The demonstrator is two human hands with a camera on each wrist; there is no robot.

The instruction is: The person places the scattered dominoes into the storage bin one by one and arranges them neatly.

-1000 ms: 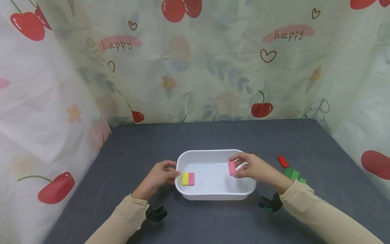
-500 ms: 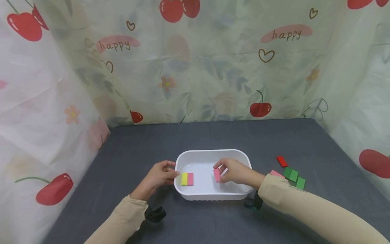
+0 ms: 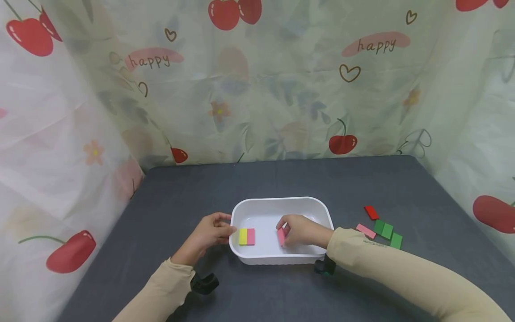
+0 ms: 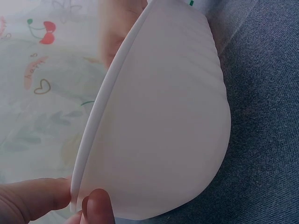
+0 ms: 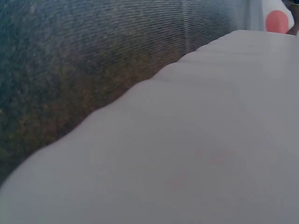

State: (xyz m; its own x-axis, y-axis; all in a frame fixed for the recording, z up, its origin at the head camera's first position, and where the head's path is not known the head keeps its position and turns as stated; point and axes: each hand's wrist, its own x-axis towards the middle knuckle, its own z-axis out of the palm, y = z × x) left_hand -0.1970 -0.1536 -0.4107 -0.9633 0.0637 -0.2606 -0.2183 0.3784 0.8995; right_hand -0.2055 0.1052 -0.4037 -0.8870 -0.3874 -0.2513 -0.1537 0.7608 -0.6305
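In the head view my left hand (image 3: pixel 208 232) is at the left end of a white plastic tub (image 3: pixel 281 203). The left wrist view shows its thumb and fingers pinching the tub's rim (image 4: pixel 105 95). My right hand (image 3: pixel 301 230) reaches over the tub's front wall and pinches a pink rectangular block (image 3: pixel 280 237) inside. Left of that block, a yellow block (image 3: pixel 243 237) and another pink block (image 3: pixel 251 237) lie side by side on the tub floor. The right wrist view is filled mostly by the tub's outer wall (image 5: pixel 187 149), and the right fingers are hidden there.
On the dark table (image 3: pixel 201 188), right of the tub, lie a red block (image 3: pixel 371 212), a pink block (image 3: pixel 366 230) and several green blocks (image 3: pixel 387 230). The right sleeve (image 3: pixel 382 255) passes just in front of them. A printed curtain (image 3: pixel 265 89) surrounds the table.
My right hand has moved left and down into the tub with the pink block, toward the yellow and pink pair. The left hand has stayed at the rim.
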